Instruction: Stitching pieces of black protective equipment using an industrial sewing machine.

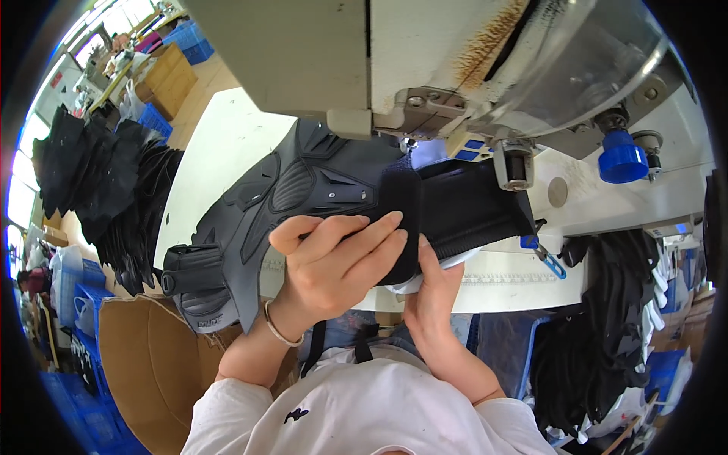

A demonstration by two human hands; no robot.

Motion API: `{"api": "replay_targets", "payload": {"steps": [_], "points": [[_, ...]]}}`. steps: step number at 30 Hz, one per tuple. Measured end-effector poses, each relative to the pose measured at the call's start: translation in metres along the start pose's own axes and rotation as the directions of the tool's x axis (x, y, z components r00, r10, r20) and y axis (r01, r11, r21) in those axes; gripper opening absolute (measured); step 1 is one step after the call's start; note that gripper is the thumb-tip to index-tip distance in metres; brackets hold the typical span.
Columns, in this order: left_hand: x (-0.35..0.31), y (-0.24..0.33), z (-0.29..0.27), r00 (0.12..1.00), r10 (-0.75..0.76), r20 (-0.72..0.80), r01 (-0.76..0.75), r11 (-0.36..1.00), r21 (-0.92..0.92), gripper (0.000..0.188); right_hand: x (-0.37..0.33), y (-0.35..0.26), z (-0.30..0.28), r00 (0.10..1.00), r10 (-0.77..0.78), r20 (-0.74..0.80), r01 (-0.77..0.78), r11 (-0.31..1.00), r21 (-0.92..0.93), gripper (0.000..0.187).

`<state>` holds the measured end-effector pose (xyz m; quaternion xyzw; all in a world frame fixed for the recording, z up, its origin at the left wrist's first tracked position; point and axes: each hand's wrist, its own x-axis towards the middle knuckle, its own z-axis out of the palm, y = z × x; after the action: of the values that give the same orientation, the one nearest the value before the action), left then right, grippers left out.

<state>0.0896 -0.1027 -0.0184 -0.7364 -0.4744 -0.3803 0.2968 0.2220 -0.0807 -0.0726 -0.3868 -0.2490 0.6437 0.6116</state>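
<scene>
A large black moulded piece (250,189), perhaps part of a bag, lies on the white sewing table with its raised panels facing up. Its right end, a black fabric section (478,208), reaches under the sewing machine head (425,114). My left hand (330,265) is closed over the black padded strip in the middle, fingers on top and thumb hidden. Close by, my right hand (434,292) pinches the near edge, thumb above and the other fingers mostly hidden beneath. The needle area is partly hidden. Something white shows under the near edge.
Blue-handled thread snips (552,264) lie to the right, near a ruler strip (508,278). Stacked black pieces hang at the left (106,189) and right (599,326). An open cardboard box (152,364) stands below left. A blue knob (622,158) projects from the machine.
</scene>
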Motion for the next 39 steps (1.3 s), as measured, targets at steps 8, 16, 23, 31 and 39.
{"api": "replay_targets", "payload": {"steps": [8,16,23,31,39], "points": [[-0.004,0.004,0.005,0.999,0.021,-0.028,-0.019,0.998,0.068,0.017,0.000,-0.005,0.000,0.999,0.000,0.033,0.001,1.000,-0.028,0.042],[-0.006,0.003,0.009,0.998,0.028,-0.049,-0.025,0.998,0.063,0.017,0.002,-0.007,-0.003,0.999,-0.003,0.040,0.005,0.998,-0.064,0.042],[-0.005,-0.001,0.009,0.998,0.047,-0.031,-0.044,0.996,0.082,0.016,0.004,-0.008,-0.005,0.996,0.017,0.083,-0.012,0.998,-0.068,0.041],[0.014,0.011,0.003,0.968,-0.227,0.109,0.229,0.973,-0.008,0.013,0.001,0.005,0.003,1.000,-0.011,0.028,0.011,1.000,-0.011,0.049],[0.033,-0.003,-0.008,0.856,-0.502,0.126,0.518,0.824,-0.232,0.011,-0.008,0.008,0.021,0.997,-0.001,-0.073,0.010,0.992,0.129,0.052]]}}
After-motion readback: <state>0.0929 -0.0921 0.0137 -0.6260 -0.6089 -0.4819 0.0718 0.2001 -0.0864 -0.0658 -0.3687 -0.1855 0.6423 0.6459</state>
